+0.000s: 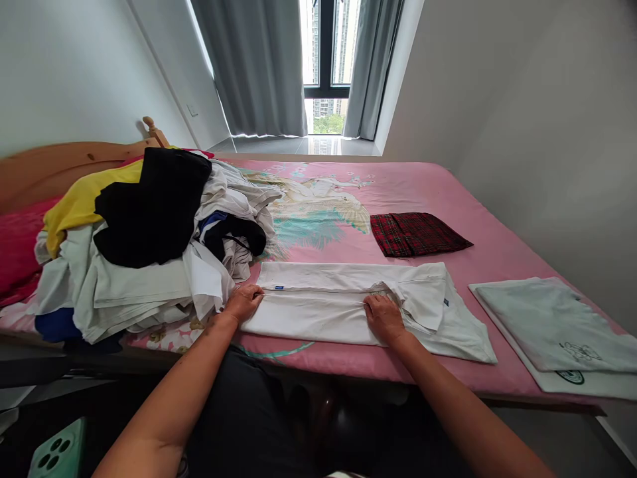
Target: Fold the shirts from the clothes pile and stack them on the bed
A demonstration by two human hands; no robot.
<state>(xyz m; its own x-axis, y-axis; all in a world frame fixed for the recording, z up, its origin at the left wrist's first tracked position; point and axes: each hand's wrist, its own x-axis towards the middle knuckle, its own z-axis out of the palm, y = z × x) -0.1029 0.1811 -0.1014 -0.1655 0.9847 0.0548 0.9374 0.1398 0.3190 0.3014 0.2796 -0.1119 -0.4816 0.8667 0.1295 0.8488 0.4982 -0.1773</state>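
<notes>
I see a white shirt [308,317] running lengthwise left to right: left hand [243,303] pinching its left end, right hand [385,317] its middle.

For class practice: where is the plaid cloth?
The plaid cloth lies right of centre in the head view, on the pink sheet, just beyond the white garment.

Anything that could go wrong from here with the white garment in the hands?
1. The left hand pinches the long white cloth garment right beside the tall heap of mixed-colour clothes; its wrist might drag loose pieces along.
2. The garment's wrinkled white flap lies against the right hand, so creases could get pressed in.
3. The folded pale fabric garments lie near the bed's front edge; a knock could perhaps tip them off.
</notes>
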